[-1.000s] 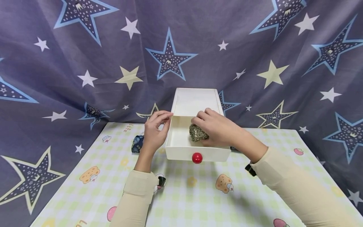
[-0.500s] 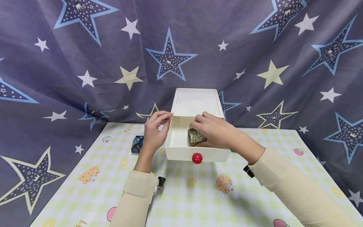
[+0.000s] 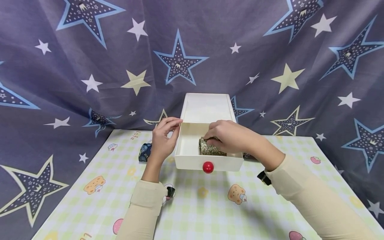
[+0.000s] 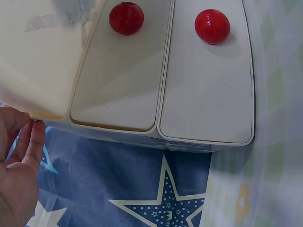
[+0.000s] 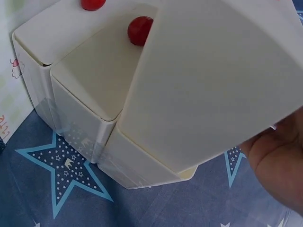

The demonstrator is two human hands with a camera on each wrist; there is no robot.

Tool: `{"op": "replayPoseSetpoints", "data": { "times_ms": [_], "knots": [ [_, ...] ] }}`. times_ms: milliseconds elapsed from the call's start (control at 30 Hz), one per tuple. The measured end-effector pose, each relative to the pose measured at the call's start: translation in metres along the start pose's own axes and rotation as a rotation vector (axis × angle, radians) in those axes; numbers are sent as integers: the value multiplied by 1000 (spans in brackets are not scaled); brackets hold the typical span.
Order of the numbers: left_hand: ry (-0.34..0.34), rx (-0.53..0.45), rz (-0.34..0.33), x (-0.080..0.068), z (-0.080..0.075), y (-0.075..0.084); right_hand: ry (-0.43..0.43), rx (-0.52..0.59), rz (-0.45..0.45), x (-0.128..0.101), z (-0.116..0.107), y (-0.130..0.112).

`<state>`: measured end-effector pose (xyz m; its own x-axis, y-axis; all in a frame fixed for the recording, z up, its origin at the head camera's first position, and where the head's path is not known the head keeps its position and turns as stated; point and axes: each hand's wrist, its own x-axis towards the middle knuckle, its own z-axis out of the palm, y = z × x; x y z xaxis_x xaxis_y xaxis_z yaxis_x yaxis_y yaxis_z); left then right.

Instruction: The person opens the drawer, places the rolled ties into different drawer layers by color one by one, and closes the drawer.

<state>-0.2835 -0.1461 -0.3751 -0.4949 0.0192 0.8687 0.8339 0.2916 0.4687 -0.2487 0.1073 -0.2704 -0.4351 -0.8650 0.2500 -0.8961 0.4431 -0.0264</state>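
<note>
A speckled green-brown roll [image 3: 207, 148] lies crosswise in the pulled-out white drawer [image 3: 192, 162], which has a red knob [image 3: 208, 167]. Curled fingers of my right hand [image 3: 232, 136] pinch the roll's top; the hand hides its right part. My left hand [image 3: 163, 138] touches the left front corner of the white cabinet [image 3: 208, 106] with extended fingertips, beside the drawer. In the left wrist view, that hand [image 4: 19, 165] meets the cabinet's edge. The right wrist view shows the right hand [image 5: 279, 156] partly, beyond the drawer's outer wall [image 5: 213, 94]; the roll is hidden there.
Two pushed-in drawers [image 4: 118, 80] with red knobs sit below the pulled-out one. A dark blue patterned bundle [image 3: 145, 152] lies left of the cabinet, and a dark item [image 3: 249, 156] shows partly at its right. A star-patterned curtain [image 3: 120, 66] hangs behind the checked tablecloth [image 3: 114, 186].
The roll has turned from end-on to lying crosswise, low in the drawer. My right hand's fingers have shifted from around it to its top. The left hand stays put.
</note>
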Motion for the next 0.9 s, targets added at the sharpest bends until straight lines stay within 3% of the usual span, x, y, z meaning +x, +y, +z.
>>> {"op": "replayPoseSetpoints", "data": {
  "times_ms": [500, 900],
  "knots": [
    [1, -21, 10, -2, -1, -6, 5, 80, 9, -3, 3, 4],
    [1, -6, 2, -1, 0, -3, 26, 32, -16, -5, 4, -1]
  ]
}}
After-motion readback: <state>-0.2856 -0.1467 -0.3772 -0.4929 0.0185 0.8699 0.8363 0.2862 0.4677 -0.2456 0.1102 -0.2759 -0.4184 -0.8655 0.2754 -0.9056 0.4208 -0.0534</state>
